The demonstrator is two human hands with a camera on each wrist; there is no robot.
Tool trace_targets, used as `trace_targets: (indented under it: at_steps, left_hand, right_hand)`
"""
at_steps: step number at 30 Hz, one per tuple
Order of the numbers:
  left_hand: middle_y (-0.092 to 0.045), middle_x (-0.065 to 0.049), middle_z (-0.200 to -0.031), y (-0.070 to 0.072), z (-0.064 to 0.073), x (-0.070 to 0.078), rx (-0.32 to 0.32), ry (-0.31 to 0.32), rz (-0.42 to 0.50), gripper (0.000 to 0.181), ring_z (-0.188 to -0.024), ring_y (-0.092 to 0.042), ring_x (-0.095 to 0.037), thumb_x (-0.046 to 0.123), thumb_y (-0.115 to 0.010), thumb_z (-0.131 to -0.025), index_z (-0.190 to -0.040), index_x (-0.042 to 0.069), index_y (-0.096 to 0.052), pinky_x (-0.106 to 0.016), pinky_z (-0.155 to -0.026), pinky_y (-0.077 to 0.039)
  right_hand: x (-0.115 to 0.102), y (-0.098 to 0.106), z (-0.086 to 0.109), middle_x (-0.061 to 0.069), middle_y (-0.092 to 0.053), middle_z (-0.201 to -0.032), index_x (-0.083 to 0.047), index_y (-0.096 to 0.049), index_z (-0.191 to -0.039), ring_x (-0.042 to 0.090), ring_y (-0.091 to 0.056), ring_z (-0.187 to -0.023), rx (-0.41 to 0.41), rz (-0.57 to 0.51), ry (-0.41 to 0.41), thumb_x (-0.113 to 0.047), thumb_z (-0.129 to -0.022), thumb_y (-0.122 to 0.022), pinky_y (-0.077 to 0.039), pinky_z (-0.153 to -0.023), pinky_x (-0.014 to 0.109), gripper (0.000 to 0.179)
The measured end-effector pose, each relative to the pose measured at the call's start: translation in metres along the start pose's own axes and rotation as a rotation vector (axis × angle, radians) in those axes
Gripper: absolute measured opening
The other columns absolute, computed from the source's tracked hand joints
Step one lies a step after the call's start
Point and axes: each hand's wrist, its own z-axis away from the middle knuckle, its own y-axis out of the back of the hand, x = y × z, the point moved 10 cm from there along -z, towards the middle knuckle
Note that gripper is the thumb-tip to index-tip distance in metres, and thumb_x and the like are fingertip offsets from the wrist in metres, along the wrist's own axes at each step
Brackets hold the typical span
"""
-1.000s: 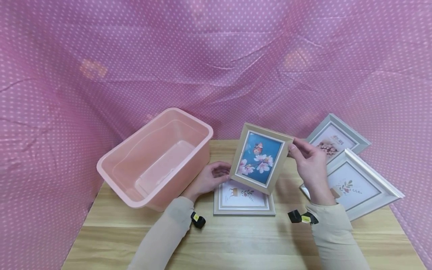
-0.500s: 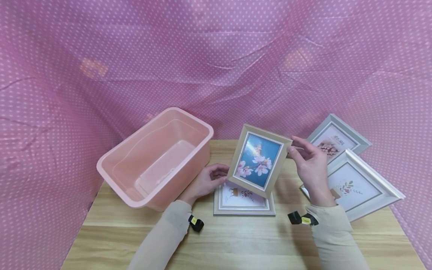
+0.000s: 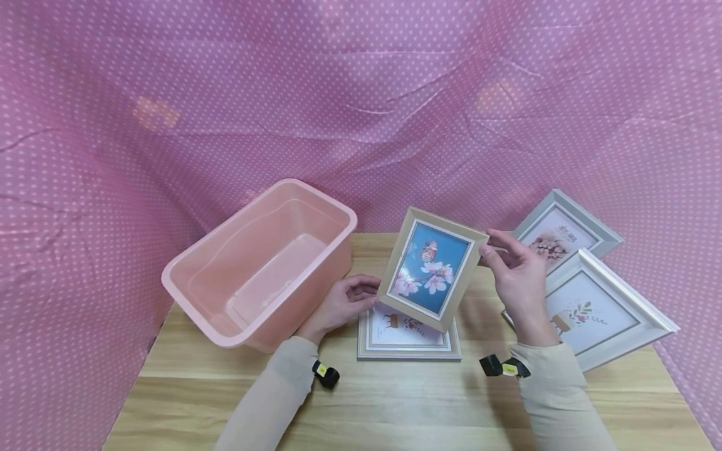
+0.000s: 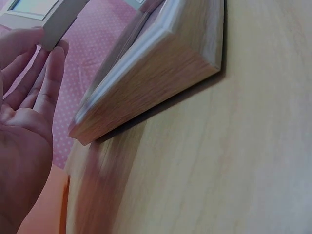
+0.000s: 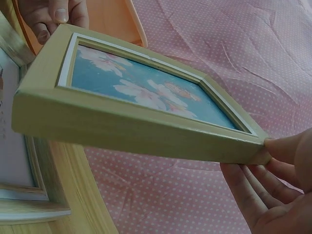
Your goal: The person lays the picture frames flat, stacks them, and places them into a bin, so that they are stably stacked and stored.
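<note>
Head view: left hand and right hand pinch opposite corners of a tan rectangular frame with blue floral print. Lifting looks done; setting down seemingly remains.

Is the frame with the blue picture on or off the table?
Off: left hand and right hand hold the frame by opposite corners, space visible beneath.

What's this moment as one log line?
left hand: pinches tan frame corner; right hand: pinches opposite corner; tan frame: held above flat frame; pink bin: beside left hand
</note>
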Motion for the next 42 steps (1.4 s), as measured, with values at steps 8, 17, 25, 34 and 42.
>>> trace_targets:
  at_steps: [8, 17, 25, 34, 42]
  left_hand:
    - [-0.068, -0.034, -0.133, 0.01, 0.006, 0.003, 0.103, -0.036, -0.007, 0.038, -0.106, -0.072, -0.002, -0.002, -0.075, -0.094, -0.13, -0.013, -0.066, -0.022, -0.1, -0.061]
    - [-0.067, -0.038, -0.133, 0.018, 0.009, 0.003, 0.172, -0.074, 0.028, 0.032, -0.106, -0.072, 0.0, -0.008, -0.074, -0.093, -0.123, -0.016, -0.068, -0.019, -0.098, -0.061]
    - [-0.067, -0.038, -0.128, 0.024, 0.011, 0.006, 0.265, -0.115, 0.101, 0.027, -0.111, -0.072, -0.002, -0.012, -0.074, -0.091, -0.116, -0.022, -0.068, -0.02, -0.099, -0.061]
    - [-0.063, -0.045, -0.124, 0.028, 0.014, 0.001, 0.318, -0.102, 0.153, 0.028, -0.103, -0.073, -0.002, -0.014, -0.072, -0.091, -0.116, -0.026, -0.064, -0.018, -0.096, -0.062]
    - [-0.063, -0.043, -0.131, 0.034, 0.017, -0.002, 0.395, -0.048, 0.181, 0.031, -0.101, -0.074, -0.002, -0.014, -0.071, -0.092, -0.121, -0.024, -0.064, -0.018, -0.094, -0.063]
  right_hand:
    - [0.007, -0.001, 0.003, -0.01, -0.076, -0.111, 0.006, -0.068, -0.137, 0.002, -0.079, -0.088, -0.053, -0.059, -0.001, 0.0, -0.104, -0.068, -0.066, -0.085, 0.022, 0.034]
    - [0.019, 0.002, 0.011, -0.016, -0.072, -0.124, 0.003, -0.064, -0.143, 0.0, -0.079, -0.092, -0.083, -0.046, -0.034, -0.007, -0.106, -0.067, -0.062, -0.092, 0.017, 0.039]
    - [0.022, 0.004, 0.015, -0.016, -0.081, -0.111, 0.002, -0.067, -0.141, 0.004, -0.081, -0.087, -0.103, -0.076, -0.034, -0.005, -0.104, -0.069, -0.06, -0.095, 0.015, 0.037]
    - [0.026, 0.004, 0.021, -0.009, -0.081, -0.12, 0.007, -0.068, -0.136, 0.01, -0.082, -0.085, -0.125, -0.135, 0.007, 0.001, -0.101, -0.071, -0.056, -0.067, 0.014, 0.035]
    - [0.028, 0.007, 0.026, -0.008, -0.082, -0.116, 0.013, -0.069, -0.13, 0.006, -0.08, -0.087, -0.114, -0.185, 0.015, 0.009, -0.097, -0.072, -0.063, -0.086, 0.016, 0.033]
